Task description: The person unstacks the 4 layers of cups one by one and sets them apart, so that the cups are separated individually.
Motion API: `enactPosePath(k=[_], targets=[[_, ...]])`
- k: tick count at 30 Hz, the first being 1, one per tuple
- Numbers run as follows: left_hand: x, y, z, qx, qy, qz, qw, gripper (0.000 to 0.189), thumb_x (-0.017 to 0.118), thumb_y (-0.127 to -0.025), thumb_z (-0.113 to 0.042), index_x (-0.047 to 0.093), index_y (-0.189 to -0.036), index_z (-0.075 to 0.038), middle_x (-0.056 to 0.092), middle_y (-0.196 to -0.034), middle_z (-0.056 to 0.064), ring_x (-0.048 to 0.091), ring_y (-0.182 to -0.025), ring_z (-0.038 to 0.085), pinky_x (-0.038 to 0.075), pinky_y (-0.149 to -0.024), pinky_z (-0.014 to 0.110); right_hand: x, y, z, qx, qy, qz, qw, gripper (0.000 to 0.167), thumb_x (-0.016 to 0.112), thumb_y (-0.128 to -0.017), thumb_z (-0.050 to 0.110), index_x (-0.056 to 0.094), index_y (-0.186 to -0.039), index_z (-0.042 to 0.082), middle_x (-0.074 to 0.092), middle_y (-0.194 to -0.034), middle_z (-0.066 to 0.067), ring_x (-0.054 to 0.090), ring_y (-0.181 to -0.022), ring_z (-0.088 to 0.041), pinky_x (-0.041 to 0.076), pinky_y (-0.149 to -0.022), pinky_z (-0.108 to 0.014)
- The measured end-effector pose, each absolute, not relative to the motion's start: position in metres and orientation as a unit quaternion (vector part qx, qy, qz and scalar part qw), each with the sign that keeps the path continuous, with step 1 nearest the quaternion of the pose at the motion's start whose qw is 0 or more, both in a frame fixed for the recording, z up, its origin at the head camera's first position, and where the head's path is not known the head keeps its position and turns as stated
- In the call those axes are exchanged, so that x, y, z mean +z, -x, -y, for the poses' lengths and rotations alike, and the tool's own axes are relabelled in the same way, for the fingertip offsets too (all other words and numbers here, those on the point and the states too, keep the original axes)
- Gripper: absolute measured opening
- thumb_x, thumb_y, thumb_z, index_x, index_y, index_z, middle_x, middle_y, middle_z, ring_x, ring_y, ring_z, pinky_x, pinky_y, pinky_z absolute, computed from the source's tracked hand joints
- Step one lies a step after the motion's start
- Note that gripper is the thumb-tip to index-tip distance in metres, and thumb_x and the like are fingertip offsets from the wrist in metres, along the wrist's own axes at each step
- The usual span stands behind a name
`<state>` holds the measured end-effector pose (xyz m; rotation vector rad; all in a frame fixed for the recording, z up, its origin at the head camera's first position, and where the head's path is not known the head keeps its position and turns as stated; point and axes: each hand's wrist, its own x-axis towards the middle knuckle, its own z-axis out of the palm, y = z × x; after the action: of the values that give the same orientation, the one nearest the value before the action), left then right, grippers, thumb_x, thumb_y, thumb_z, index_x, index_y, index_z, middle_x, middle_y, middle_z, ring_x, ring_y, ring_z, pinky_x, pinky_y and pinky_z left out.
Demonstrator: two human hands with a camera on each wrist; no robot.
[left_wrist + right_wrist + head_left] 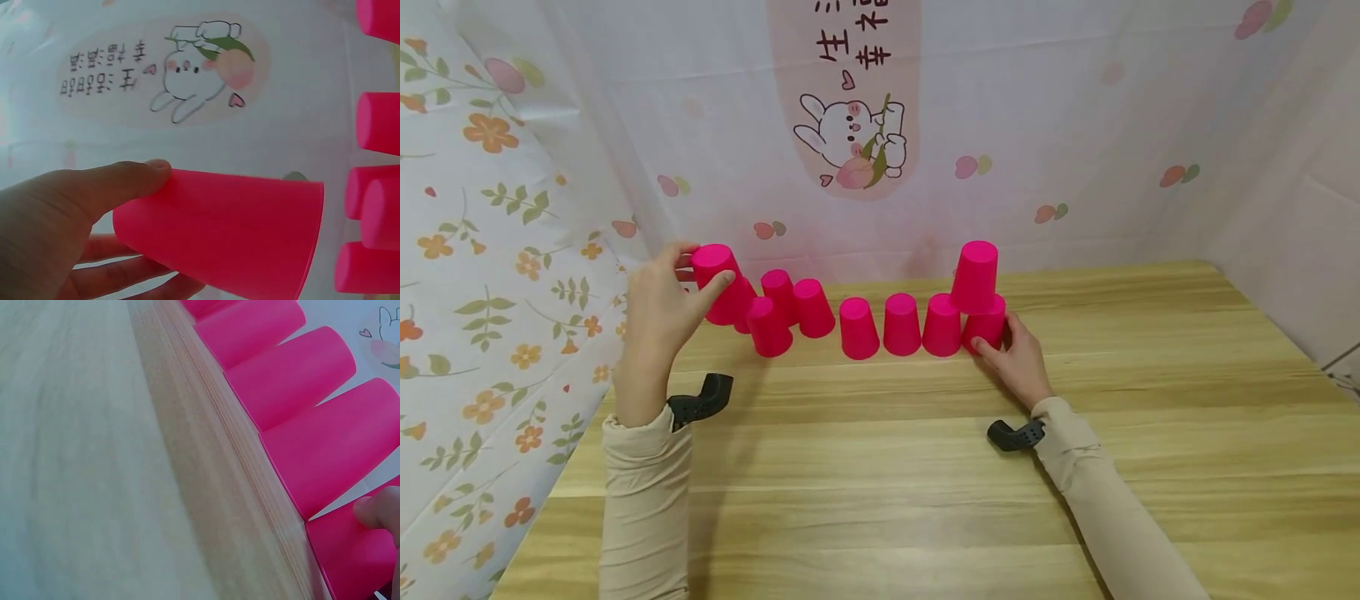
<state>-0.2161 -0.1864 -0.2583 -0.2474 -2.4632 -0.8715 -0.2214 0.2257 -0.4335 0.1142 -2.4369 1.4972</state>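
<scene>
My left hand (655,304) holds a pink cup (715,283) upside down at the left, thumb on the near side; the left wrist view shows this held cup (231,231) in front of the backdrop. On the table, my right hand (1021,362) grips the rightmost pink cup (988,323) low on its side, and the right wrist view shows the thumb (378,509) against it. Another upside-down cup (976,279) stands above the two right-hand cups of the front row. To its left are more row cups (902,325), standing side by side.
Several upside-down pink cups (771,327) stand in a loose group beneath and beside the left hand, one partly hidden by the held cup. The wooden table (865,483) meets a printed cloth backdrop (1037,125) behind the cups. Patterned cloth (497,275) hangs at the left.
</scene>
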Motion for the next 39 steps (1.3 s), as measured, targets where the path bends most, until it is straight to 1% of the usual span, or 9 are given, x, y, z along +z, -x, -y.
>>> enactPosePath(k=[6, 12, 17, 25, 29, 35, 39], targets=[[-0.274, 0.222, 0.195, -0.322, 0.053, 0.921, 0.212, 0.051, 0.069, -0.084, -0.026, 0.052, -0.119, 0.007, 0.060, -0.109, 0.026, 0.060, -0.095, 0.040, 0.050, -0.078, 0.049, -0.432, 0.223, -0.228, 0.514, -0.041, 0.845, 0.143, 0.056, 0.067, -0.085, 0.015, 0.041, -0.131, -0.001, 0.052, -0.123, -0.020, 0.051, -0.113, -0.033, 0.041, -0.095, -0.044], [-0.288, 0.223, 0.201, -0.310, -0.003, 0.927, 0.212, 0.050, 0.067, -0.084, -0.027, 0.053, -0.115, 0.009, 0.059, -0.108, 0.029, 0.058, -0.093, 0.041, 0.049, -0.078, 0.050, -0.433, 0.222, -0.227, 0.515, -0.042, 0.845, 0.142, 0.055, 0.067, -0.085, 0.016, 0.042, -0.131, 0.000, 0.053, -0.122, -0.020, 0.052, -0.112, -0.034, 0.042, -0.094, -0.044], [-0.299, 0.226, 0.205, -0.307, -0.042, 0.927, 0.213, 0.050, 0.066, -0.084, -0.027, 0.053, -0.114, 0.010, 0.059, -0.106, 0.029, 0.057, -0.090, 0.041, 0.047, -0.074, 0.050, -0.432, 0.222, -0.226, 0.516, -0.043, 0.844, 0.142, 0.055, 0.067, -0.085, 0.016, 0.042, -0.131, 0.000, 0.053, -0.122, -0.019, 0.051, -0.112, -0.033, 0.042, -0.094, -0.045], [-0.310, 0.231, 0.206, -0.308, -0.044, 0.936, 0.168, 0.052, 0.066, -0.085, -0.029, 0.049, -0.115, 0.011, 0.058, -0.107, 0.028, 0.056, -0.092, 0.041, 0.048, -0.076, 0.049, -0.434, 0.222, -0.227, 0.516, -0.044, 0.843, 0.143, 0.055, 0.067, -0.085, 0.015, 0.042, -0.131, 0.000, 0.053, -0.122, -0.019, 0.052, -0.111, -0.033, 0.042, -0.094, -0.044], [-0.316, 0.233, 0.205, -0.303, -0.041, 0.937, 0.167, 0.050, 0.067, -0.083, -0.027, 0.049, -0.112, 0.010, 0.058, -0.103, 0.027, 0.056, -0.089, 0.040, 0.047, -0.073, 0.046, -0.434, 0.222, -0.226, 0.517, -0.046, 0.842, 0.143, 0.054, 0.067, -0.085, 0.015, 0.042, -0.130, 0.000, 0.053, -0.122, -0.019, 0.052, -0.112, -0.033, 0.042, -0.094, -0.044], [-0.326, 0.239, 0.204, -0.299, -0.018, 0.939, 0.171, 0.043, 0.070, -0.080, -0.018, 0.049, -0.105, 0.010, 0.055, -0.092, 0.023, 0.050, -0.079, 0.034, 0.042, -0.066, 0.039, -0.434, 0.222, -0.226, 0.519, -0.047, 0.841, 0.143, 0.053, 0.067, -0.085, 0.014, 0.042, -0.130, 0.001, 0.053, -0.122, -0.018, 0.052, -0.112, -0.032, 0.042, -0.094, -0.043], [-0.329, 0.240, 0.203, -0.304, -0.017, 0.937, 0.171, 0.042, 0.070, -0.080, -0.016, 0.049, -0.105, 0.011, 0.055, -0.092, 0.023, 0.049, -0.079, 0.034, 0.041, -0.065, 0.039, -0.434, 0.221, -0.226, 0.521, -0.048, 0.840, 0.142, 0.054, 0.067, -0.085, 0.014, 0.042, -0.130, 0.001, 0.053, -0.122, -0.018, 0.052, -0.112, -0.032, 0.042, -0.094, -0.044]])
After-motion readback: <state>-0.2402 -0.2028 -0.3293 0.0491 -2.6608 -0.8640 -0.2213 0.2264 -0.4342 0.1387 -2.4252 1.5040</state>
